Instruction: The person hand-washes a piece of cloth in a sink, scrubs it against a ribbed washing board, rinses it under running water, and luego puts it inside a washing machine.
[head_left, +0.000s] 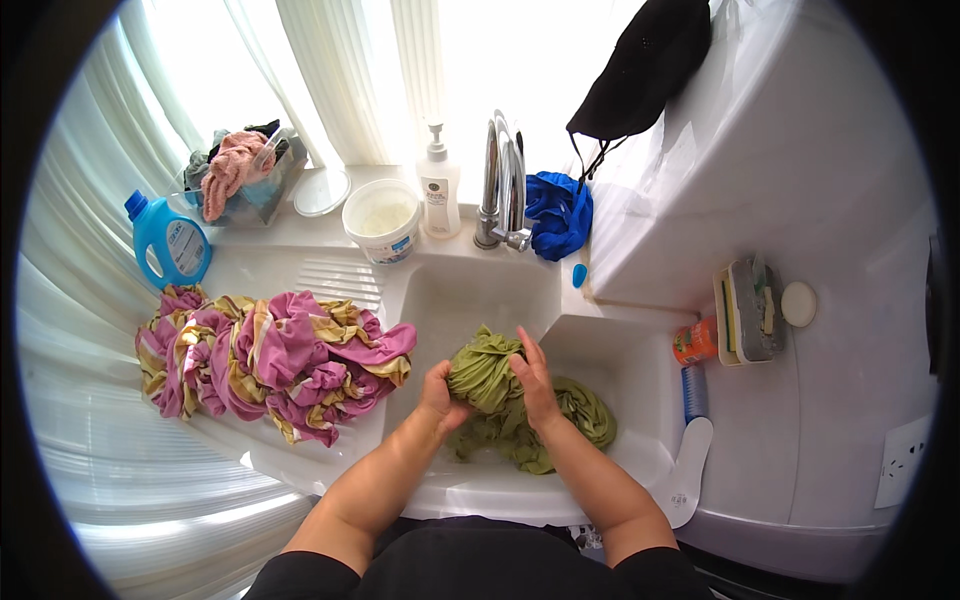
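A bunched green cloth [486,370] is held up between my two hands over the white sink [425,290]. My left hand [440,398] grips it from the left side, thumb up and fingers curled beneath. On the other side my right hand [535,385] presses against the bundle, its fingers partly extended along the cloth. More of the green cloth lies crumpled in the basin below and to the right of the bundle. To the left, a heap of wrung pink and yellow fabric [270,360] rests on the ribbed drainboard [340,287].
Behind the sink stand a chrome faucet [492,185], a white pump bottle [438,190], a white tub [382,220] and a blue cloth [558,215]. A blue detergent bottle [170,240] and a clothes-filled clear bin [265,205] are back left. A brush [690,470] lies right.
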